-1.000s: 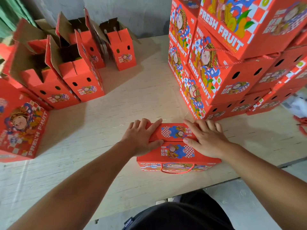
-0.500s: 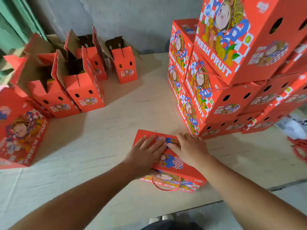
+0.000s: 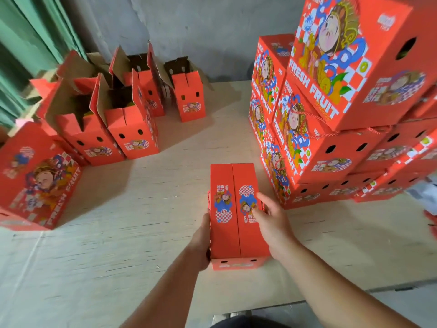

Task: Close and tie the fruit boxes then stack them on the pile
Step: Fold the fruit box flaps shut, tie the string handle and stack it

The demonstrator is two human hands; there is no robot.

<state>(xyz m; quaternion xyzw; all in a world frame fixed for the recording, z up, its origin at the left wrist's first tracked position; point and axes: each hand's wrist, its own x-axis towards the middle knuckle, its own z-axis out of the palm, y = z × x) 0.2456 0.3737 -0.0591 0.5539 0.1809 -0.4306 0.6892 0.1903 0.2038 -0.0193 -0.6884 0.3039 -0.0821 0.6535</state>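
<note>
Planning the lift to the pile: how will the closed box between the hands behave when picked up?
The closed box is flat-sided cardboard, so probably stiff and unlikely to roll. Its top flaps look untied, so they may spring open. Left hand and right hand both steady it, hinting at some weight.

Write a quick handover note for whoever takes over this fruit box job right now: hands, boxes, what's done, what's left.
Left hand grips the left side of the closed box on the table; right hand rests on its right top flap.
Both top flaps are folded shut. A red cord shows at the box's left edge; whether it is tied cannot be told.
Pile of closed boxes stands right of it.
Open boxes, flaps up, wait at the back left.
Left: tie this box if needed, stack it on the pile, then close, tie and stack the open ones.
</note>
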